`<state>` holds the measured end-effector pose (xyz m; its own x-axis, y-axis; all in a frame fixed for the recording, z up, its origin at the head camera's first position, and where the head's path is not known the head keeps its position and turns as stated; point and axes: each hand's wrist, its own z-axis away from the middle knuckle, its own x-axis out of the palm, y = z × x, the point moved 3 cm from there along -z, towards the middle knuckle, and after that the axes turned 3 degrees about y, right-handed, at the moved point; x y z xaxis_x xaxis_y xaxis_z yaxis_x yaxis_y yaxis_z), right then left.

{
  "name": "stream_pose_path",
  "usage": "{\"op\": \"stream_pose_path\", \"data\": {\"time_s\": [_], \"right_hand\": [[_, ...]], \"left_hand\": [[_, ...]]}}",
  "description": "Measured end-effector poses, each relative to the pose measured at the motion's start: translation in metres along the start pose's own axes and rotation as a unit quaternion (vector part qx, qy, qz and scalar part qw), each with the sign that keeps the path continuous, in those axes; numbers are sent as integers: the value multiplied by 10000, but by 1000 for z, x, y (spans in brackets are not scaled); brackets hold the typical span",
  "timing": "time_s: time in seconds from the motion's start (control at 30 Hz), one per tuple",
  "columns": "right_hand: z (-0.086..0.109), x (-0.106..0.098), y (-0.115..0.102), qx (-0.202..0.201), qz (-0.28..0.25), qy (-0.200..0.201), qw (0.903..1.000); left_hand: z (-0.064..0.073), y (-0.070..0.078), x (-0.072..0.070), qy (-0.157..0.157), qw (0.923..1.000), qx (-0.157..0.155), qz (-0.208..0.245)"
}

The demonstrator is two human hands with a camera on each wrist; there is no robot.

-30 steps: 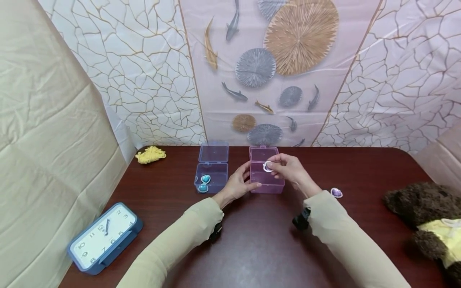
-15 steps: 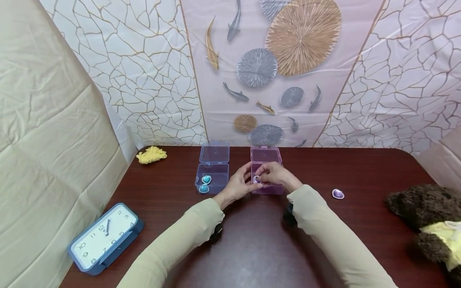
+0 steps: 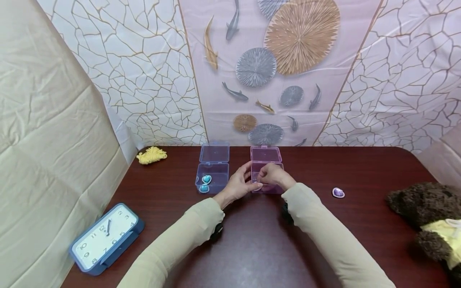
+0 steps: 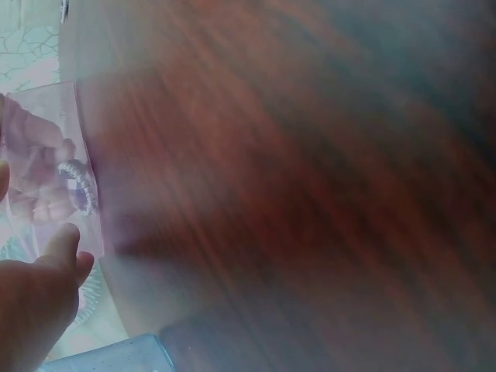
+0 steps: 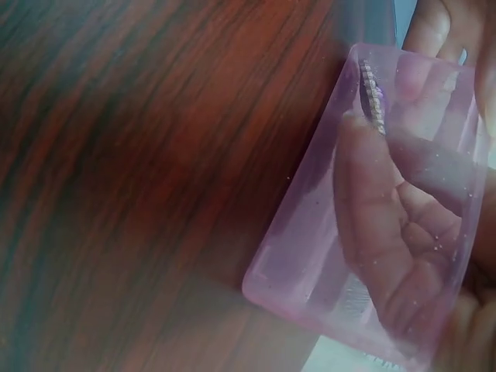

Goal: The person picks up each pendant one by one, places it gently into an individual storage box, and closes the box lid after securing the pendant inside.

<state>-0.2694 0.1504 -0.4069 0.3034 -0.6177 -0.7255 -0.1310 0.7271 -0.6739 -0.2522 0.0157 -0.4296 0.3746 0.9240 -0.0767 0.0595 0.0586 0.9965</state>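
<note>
My left hand (image 3: 237,182) grips the left side of a clear pink plastic box (image 3: 275,189), its thumb at the front wall. The lid (image 3: 265,155) stands raised at the back. My right hand (image 3: 274,175) reaches inside the box from the right. Through the wall in the right wrist view, a purple heart-shaped gem with a beaded white edge (image 5: 374,97) lies low in the box, a fingertip close to its lower end. The left wrist view also shows this gem (image 4: 80,187) behind the pink wall. A second purple heart gem (image 3: 338,193) lies on the table to the right.
Left of the pink box stands a blue clear box (image 3: 219,188), lid raised, with two turquoise heart gems (image 3: 206,179). Yellow yarn (image 3: 151,155) lies at the back left, a blue clock (image 3: 104,236) at the front left. A brown plush toy (image 3: 425,204) lies at the right edge.
My right hand has brought a purple heart gem from above the pink box down into it, and the gem now sits lower than the fingers. My left hand has stayed on the box.
</note>
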Motion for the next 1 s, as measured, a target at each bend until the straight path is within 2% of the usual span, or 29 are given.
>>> {"op": "stream_pose_path", "data": {"time_s": [0.13, 0.23, 0.33, 0.37, 0.47, 0.53, 0.57, 0.6, 0.63, 0.7, 0.8, 0.9, 0.93, 1.0], "right_hand": [[2, -2, -1, -309, 776, 284, 9961], [3, -3, -1, -196, 850, 247, 9959], [-4, 0, 9, -155, 892, 192, 9957], [-13, 4, 23, -376, 759, 270, 9960], [-15, 6, 29, -372, 656, 375, 9965], [-8, 1, 23, -287, 403, 548, 9973], [-4, -2, 19, -227, 133, 639, 9976], [7, -10, 6, 78, -84, 677, 9976], [13, -15, 2, 80, -484, 790, 9957], [24, -27, 2, 111, -1301, 1132, 9850], [42, -49, 21, 176, -2229, 1750, 9588], [65, -72, 57, 497, -2340, 2409, 9406], [74, -78, 70, 670, -2273, 2537, 9378], [91, -88, 93, 1037, -2040, 2586, 9385]], "left_hand": [[-1, -1, 1, -42, 10000, -1, 49], [-1, -1, 2, -42, 10000, -25, 50], [0, -1, 3, 0, 10000, -33, -22], [0, -1, 4, 5, 10000, -55, -68], [0, -1, 4, -14, 9999, -68, -152], [1, 0, 4, -32, 9997, -107, -203], [1, 0, 4, -34, 9997, -127, -224], [1, 0, 3, -39, 9997, -103, -223], [1, 0, 3, -40, 9997, -106, -215], [0, 1, 3, -35, 9997, -94, -204], [0, 1, 2, -20, 9997, -95, -213], [1, 3, 1, 23, 9994, -183, -284], [1, 2, 1, 41, 9993, -196, -314], [1, 2, 0, 75, 9992, -201, -336]]}}
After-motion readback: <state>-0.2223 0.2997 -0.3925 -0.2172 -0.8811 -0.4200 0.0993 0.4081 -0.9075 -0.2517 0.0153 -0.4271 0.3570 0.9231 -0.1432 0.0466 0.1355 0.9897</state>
